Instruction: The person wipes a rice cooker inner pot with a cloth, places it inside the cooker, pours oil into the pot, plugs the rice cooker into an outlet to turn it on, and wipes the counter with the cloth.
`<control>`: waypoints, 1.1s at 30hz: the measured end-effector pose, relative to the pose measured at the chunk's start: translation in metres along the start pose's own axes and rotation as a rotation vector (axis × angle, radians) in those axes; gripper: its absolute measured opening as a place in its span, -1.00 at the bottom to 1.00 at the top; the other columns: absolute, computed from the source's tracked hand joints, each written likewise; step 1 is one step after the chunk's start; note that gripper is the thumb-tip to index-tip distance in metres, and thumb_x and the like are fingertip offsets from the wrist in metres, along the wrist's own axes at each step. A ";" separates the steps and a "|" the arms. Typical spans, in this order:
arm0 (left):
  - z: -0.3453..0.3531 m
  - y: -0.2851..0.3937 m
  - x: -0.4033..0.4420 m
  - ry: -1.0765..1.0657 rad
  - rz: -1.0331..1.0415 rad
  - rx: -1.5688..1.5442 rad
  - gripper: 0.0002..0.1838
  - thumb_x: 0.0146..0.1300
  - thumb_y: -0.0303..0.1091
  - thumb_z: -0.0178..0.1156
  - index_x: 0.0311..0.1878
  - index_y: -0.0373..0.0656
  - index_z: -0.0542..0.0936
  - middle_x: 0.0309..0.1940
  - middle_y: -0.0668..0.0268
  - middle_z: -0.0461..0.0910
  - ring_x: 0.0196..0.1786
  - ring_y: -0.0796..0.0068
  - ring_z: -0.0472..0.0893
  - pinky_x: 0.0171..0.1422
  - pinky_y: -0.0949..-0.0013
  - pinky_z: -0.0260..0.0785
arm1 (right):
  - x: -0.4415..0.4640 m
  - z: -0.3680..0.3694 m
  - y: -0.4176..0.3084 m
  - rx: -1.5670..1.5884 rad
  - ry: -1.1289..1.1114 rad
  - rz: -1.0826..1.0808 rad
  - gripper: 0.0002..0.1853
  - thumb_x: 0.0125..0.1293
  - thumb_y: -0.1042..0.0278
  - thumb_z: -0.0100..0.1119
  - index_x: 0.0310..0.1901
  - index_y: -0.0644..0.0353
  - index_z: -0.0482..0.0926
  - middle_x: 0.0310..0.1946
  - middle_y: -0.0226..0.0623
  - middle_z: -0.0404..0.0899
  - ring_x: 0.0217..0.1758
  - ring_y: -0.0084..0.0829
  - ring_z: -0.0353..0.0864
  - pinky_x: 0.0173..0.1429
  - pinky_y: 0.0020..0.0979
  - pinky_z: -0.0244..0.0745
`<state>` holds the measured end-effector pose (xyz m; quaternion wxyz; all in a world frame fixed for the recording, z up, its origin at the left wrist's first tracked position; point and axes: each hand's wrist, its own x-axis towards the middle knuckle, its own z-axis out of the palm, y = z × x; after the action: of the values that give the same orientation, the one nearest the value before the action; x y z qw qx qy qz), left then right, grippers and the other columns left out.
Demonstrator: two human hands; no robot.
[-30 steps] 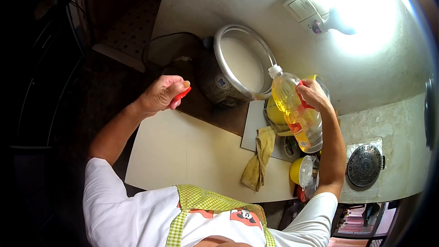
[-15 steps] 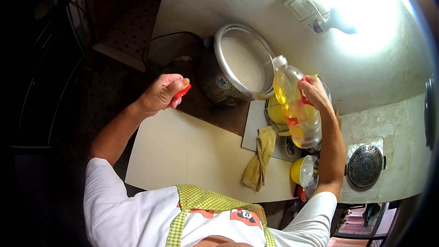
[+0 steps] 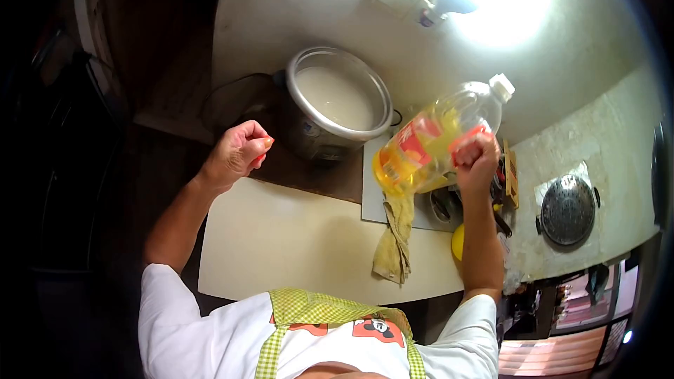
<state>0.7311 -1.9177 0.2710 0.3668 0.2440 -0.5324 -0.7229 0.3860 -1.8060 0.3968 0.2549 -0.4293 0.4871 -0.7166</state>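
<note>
My left hand (image 3: 244,151) is closed round a small red cap, of which only a bit shows between the fingers. My right hand (image 3: 475,154) grips the red handle of a large clear bottle of yellow oil (image 3: 414,151). The bottle leans with its open-looking white top (image 3: 501,88) up to the right and its base down to the left; oil lies in the lower part. Left of the bottle stands a deep pot with a metal rim (image 3: 304,102), holding a whitish liquid (image 3: 337,98).
A yellowish cloth (image 3: 393,245) lies on the pale board (image 3: 281,238). Right of it is a yellow container (image 3: 458,241), partly hidden by my right arm. A round perforated metal plate (image 3: 569,210) and a wall lamp (image 3: 453,0) are further right.
The bottle has turned from leaning toward the pot to top up at the right, its base swinging left. My left hand still holds the red cap. The whole view has shifted somewhat.
</note>
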 end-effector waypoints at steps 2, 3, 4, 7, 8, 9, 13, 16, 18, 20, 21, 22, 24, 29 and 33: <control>0.016 0.004 0.002 -0.090 0.006 0.013 -0.86 0.17 -0.29 0.06 -0.33 -0.16 0.43 -0.60 0.48 0.36 -0.57 0.82 0.29 -0.58 0.71 0.07 | -0.040 -0.016 -0.005 0.065 0.014 0.023 -0.78 0.09 0.50 -0.17 -0.63 0.07 0.11 -0.82 -0.56 -0.02 -0.82 -0.68 -0.06 -0.76 -0.54 -0.11; 0.033 0.004 0.005 -0.097 0.025 -0.011 -0.87 0.21 -0.33 0.04 -0.25 -0.17 0.45 -0.62 0.48 0.35 -0.64 0.83 0.23 -0.64 0.73 0.00 | -0.061 -0.024 -0.009 0.035 0.001 0.032 -0.79 0.08 0.51 -0.15 -0.63 0.09 0.12 -0.82 -0.55 0.00 -0.82 -0.68 -0.04 -0.76 -0.54 -0.09; 0.051 0.006 0.007 -0.172 0.035 -0.010 -0.86 0.22 -0.34 0.03 -0.23 -0.19 0.46 -0.61 0.49 0.35 -0.64 0.82 0.23 -0.63 0.73 0.01 | -0.084 -0.033 -0.012 0.003 -0.008 0.043 -0.80 0.06 0.52 -0.13 -0.63 0.11 0.13 -0.82 -0.54 0.02 -0.82 -0.68 -0.01 -0.76 -0.55 -0.06; 0.121 0.001 0.014 -0.390 0.096 0.081 -0.83 0.27 -0.32 0.02 -0.21 -0.22 0.46 -0.61 0.51 0.32 -0.57 0.80 0.25 -0.56 0.69 0.10 | -0.156 -0.061 -0.010 -0.092 -0.018 0.153 -0.93 0.04 0.52 -0.09 -0.56 0.21 0.33 -0.78 -0.47 0.26 -0.81 -0.72 0.09 -0.74 -0.60 -0.03; 0.148 -0.007 0.016 -0.457 0.105 0.095 -0.82 0.27 -0.31 0.02 -0.22 -0.23 0.47 -0.60 0.50 0.34 -0.56 0.78 0.28 -0.54 0.66 0.14 | -0.180 -0.071 -0.013 -0.100 -0.039 0.241 -0.93 0.06 0.57 -0.04 -0.51 0.19 0.37 -0.67 -0.52 0.32 -0.70 -0.76 0.18 -0.64 -0.65 0.07; 0.175 -0.018 0.018 -0.525 0.113 0.107 -0.80 0.27 -0.29 0.02 -0.23 -0.24 0.47 -0.59 0.49 0.36 -0.55 0.77 0.31 -0.51 0.64 0.18 | -0.201 -0.081 -0.009 -0.147 0.016 0.291 -0.93 0.07 0.57 -0.03 -0.50 0.20 0.41 -0.65 -0.54 0.33 -0.64 -0.77 0.21 -0.59 -0.66 0.11; 0.279 -0.049 0.001 -0.723 0.008 0.344 -0.63 0.21 -0.12 0.08 -0.25 -0.32 0.50 -0.53 0.29 0.53 -0.51 0.62 0.45 -0.46 0.50 0.31 | -0.283 -0.131 -0.004 -0.343 0.181 0.378 -0.93 0.05 0.54 -0.02 -0.52 0.27 0.44 -0.64 -0.51 0.39 -0.59 -0.73 0.26 -0.53 -0.60 0.21; 0.349 -0.088 -0.023 -0.862 -0.072 0.484 -0.64 0.22 -0.11 0.10 -0.25 -0.29 0.47 -0.48 0.34 0.53 -0.51 0.65 0.41 -0.44 0.53 0.28 | -0.340 -0.173 -0.005 -0.689 0.323 0.291 -0.92 -0.02 0.49 0.02 -0.54 0.32 0.45 -0.74 -0.38 0.37 -0.60 -0.68 0.30 -0.52 -0.52 0.25; 0.388 -0.110 -0.039 -0.971 -0.075 0.589 -0.64 0.21 -0.10 0.10 -0.25 -0.29 0.48 -0.48 0.32 0.54 -0.51 0.65 0.41 -0.45 0.52 0.29 | -0.373 -0.193 -0.017 -0.871 0.384 0.260 -0.91 -0.01 0.47 0.03 -0.51 0.32 0.46 -0.71 -0.14 0.42 -0.64 -0.43 0.44 -0.51 -0.43 0.31; 0.428 -0.134 -0.059 -0.985 0.000 0.730 -0.59 0.14 -0.07 0.16 -0.32 -0.33 0.54 -0.47 0.12 0.58 -0.39 0.36 0.57 -0.28 0.33 0.40 | -0.404 -0.215 -0.029 -0.960 0.439 0.298 -0.89 -0.01 0.43 0.06 -0.51 0.31 0.46 -0.64 0.02 0.46 -0.54 -0.12 0.55 -0.47 -0.34 0.38; 0.446 -0.145 -0.070 -1.004 0.032 0.782 -0.60 0.13 -0.09 0.17 -0.32 -0.33 0.54 -0.47 0.07 0.58 -0.36 0.27 0.58 -0.25 0.30 0.40 | -0.422 -0.228 -0.030 -0.996 0.471 0.302 -0.87 -0.02 0.40 0.06 -0.50 0.30 0.46 -0.62 0.01 0.48 -0.49 -0.07 0.56 -0.45 -0.29 0.41; 0.465 -0.159 -0.080 -1.029 0.058 0.835 -0.61 0.12 -0.10 0.17 -0.32 -0.33 0.54 -0.46 0.06 0.58 -0.36 0.25 0.59 -0.24 0.29 0.40 | -0.439 -0.243 -0.028 -1.021 0.507 0.291 -0.88 -0.04 0.40 0.07 -0.51 0.28 0.46 -0.63 -0.01 0.48 -0.50 -0.06 0.55 -0.44 -0.26 0.41; 0.499 -0.184 -0.101 -1.074 0.082 0.904 -0.67 0.12 -0.16 0.16 -0.32 -0.31 0.52 -0.48 0.06 0.57 -0.36 0.19 0.58 -0.26 0.28 0.40 | -0.473 -0.275 -0.021 -1.032 0.572 0.299 -0.88 -0.05 0.39 0.07 -0.52 0.26 0.46 -0.64 -0.03 0.49 -0.51 -0.05 0.54 -0.44 -0.24 0.41; 0.555 -0.262 -0.159 -1.436 0.420 0.654 -0.74 0.06 -0.43 0.19 -0.17 -0.24 0.42 -0.50 0.16 0.50 -0.47 0.20 0.52 -0.37 0.31 0.39 | -0.570 -0.374 -0.006 -1.103 0.473 0.200 -0.88 -0.14 0.37 0.10 -0.60 0.18 0.39 -0.68 -0.14 0.45 -0.56 -0.06 0.48 -0.46 -0.21 0.37; 0.596 -0.303 -0.191 -1.674 0.691 0.773 -0.57 -0.10 -0.45 0.30 -0.10 -0.21 0.42 -0.39 0.15 0.45 -0.41 0.16 0.52 -0.35 0.24 0.41 | -0.625 -0.426 -0.006 -0.855 0.382 0.353 -0.89 -0.16 0.38 0.10 -0.55 0.20 0.45 -0.61 -0.13 0.48 -0.49 -0.09 0.49 -0.36 -0.18 0.39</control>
<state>0.3235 -1.3652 0.1634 -0.0424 -0.4128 -0.8619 -0.2914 0.3313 -1.1100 0.1058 0.0796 -0.2675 0.8404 -0.4645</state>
